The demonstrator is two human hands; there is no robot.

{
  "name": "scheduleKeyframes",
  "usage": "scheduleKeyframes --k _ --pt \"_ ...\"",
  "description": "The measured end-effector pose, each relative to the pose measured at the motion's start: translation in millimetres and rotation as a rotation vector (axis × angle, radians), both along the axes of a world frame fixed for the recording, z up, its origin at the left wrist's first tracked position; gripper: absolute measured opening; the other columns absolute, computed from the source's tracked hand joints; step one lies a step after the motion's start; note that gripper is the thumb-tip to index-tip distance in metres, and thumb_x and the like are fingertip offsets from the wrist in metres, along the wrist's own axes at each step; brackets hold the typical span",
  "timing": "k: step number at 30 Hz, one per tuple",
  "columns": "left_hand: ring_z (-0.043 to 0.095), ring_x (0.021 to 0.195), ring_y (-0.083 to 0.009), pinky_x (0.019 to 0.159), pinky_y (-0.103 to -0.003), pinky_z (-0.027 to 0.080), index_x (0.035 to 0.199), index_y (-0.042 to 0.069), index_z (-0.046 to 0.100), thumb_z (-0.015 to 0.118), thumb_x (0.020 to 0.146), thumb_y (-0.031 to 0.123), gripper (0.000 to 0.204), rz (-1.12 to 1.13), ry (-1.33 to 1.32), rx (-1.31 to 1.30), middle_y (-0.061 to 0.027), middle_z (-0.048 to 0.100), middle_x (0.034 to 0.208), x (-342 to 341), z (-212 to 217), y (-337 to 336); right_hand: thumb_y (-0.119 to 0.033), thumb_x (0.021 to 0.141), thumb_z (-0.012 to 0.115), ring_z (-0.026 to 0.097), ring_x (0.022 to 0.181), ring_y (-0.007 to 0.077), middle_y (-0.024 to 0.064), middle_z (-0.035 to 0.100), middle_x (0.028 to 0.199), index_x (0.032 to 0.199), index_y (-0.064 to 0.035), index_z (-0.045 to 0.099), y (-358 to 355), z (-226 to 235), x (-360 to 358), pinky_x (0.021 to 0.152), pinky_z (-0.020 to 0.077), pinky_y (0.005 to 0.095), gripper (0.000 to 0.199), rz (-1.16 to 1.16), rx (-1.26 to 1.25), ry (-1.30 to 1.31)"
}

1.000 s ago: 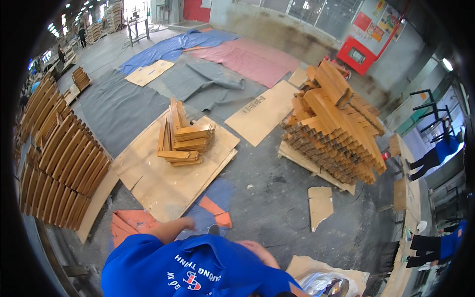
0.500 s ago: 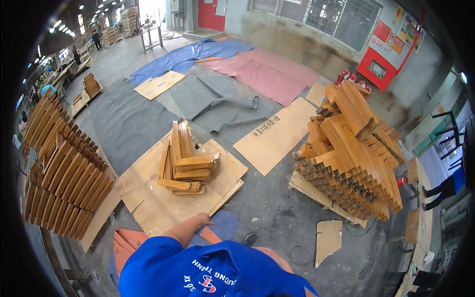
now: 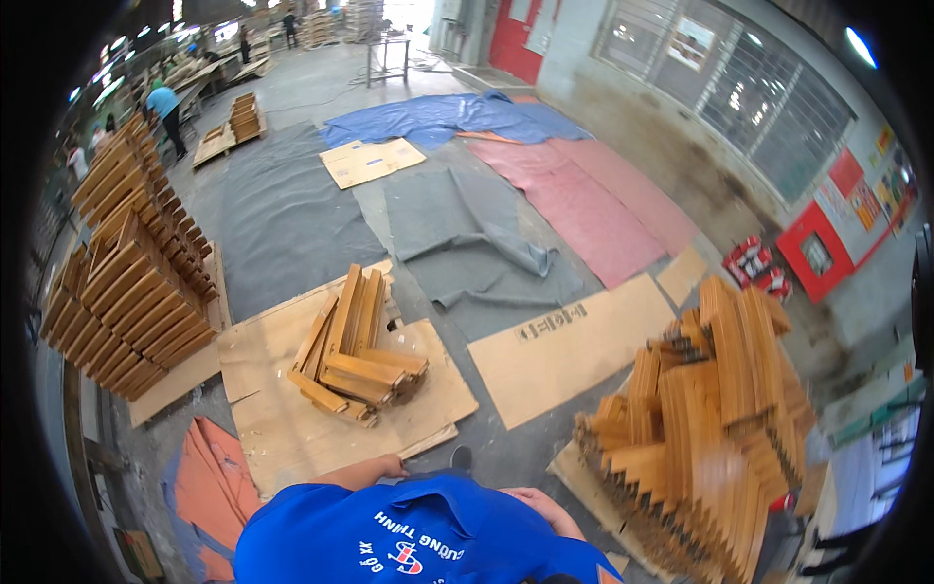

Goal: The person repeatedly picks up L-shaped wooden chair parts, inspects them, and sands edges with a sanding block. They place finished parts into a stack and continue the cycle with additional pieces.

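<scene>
Three stacks of wooden parts lie around me in the head view. Straight ahead, a small pile of wooden pieces sits on a cardboard sheet on the floor, some pieces laid flat and others leaning up against them. Near right, a big stack of the same wood rises just beside me, blurred at its near edge. On the far left, a long row of stacked pieces runs away along the floor. Between the small pile and the big stack lies another flat cardboard sheet, and beyond it a grey cloth, a pink sheet and a blue tarp are spread over the floor. An orange board lies near left.

Below, my blue shirt fills the near edge. My left hand shows only a little above the shirt, just at the near edge of the cardboard under the small pile; I cannot tell whether its fingers are spread or curled. My right hand is close to my chest, its fingers hidden, empty as far as I can see
</scene>
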State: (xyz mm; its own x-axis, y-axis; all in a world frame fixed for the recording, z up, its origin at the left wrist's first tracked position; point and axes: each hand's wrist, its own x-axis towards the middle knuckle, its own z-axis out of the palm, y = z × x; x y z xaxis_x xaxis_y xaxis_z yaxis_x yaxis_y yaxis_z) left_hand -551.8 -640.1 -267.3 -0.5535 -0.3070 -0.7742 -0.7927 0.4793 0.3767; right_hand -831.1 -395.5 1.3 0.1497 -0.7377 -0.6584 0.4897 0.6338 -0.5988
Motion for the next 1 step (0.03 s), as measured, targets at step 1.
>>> scheduleKeyframes --k 1 --pt "0.062 0.102 -0.0291 0.090 -0.040 0.047 0.104 0.008 0.069 0.066 0.077 0.052 0.051 0.030 0.016 0.000 -0.0187 0.066 0.105 -24.7 -0.2 -14.2 -0.015 0.093 0.056 0.057 0.109 0.0176 0.0103 0.060 0.121 0.122 0.0010 0.057 -19.8 0.7 -24.4 0.095 0.0444 0.0298 0.033 -0.009 0.013 -0.001"
